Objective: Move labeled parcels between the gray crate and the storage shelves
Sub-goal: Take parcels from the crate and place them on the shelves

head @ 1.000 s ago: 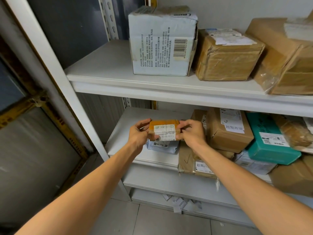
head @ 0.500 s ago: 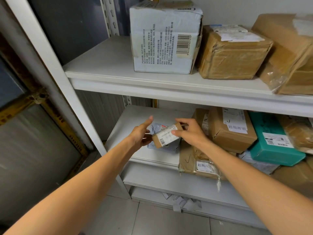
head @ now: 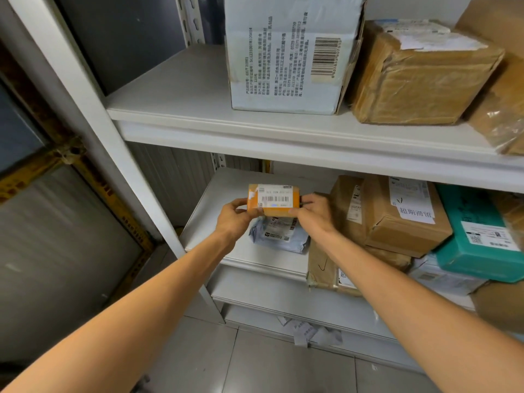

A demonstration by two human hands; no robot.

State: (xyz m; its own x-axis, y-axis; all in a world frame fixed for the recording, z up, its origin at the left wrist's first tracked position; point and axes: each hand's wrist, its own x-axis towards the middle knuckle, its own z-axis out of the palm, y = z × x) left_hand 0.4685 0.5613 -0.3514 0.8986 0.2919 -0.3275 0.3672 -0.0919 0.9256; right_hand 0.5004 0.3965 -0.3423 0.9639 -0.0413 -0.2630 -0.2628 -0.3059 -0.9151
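A small orange parcel point(head: 280, 211) with a white barcode label facing me is held in front of the middle shelf point(head: 209, 222). My left hand point(head: 234, 217) pinches its left end and my right hand point(head: 313, 214) grips its right end. Just below it a blue-grey mailer bag point(head: 279, 236) lies on the shelf. The gray crate is not in view.
Brown labelled boxes point(head: 402, 219) and a teal parcel point(head: 476, 245) fill the middle shelf's right side. On the upper shelf point(head: 175, 95) stand a white printed carton point(head: 289, 52) and taped brown boxes point(head: 422, 80). A white upright post point(head: 93, 114) rises at left. Paper scraps point(head: 309, 331) lie on the tiled floor.
The small parcel was turned over between my hands, tilted half a second ago. It is level again with the barcode label facing me, and my left hand grips it once more.
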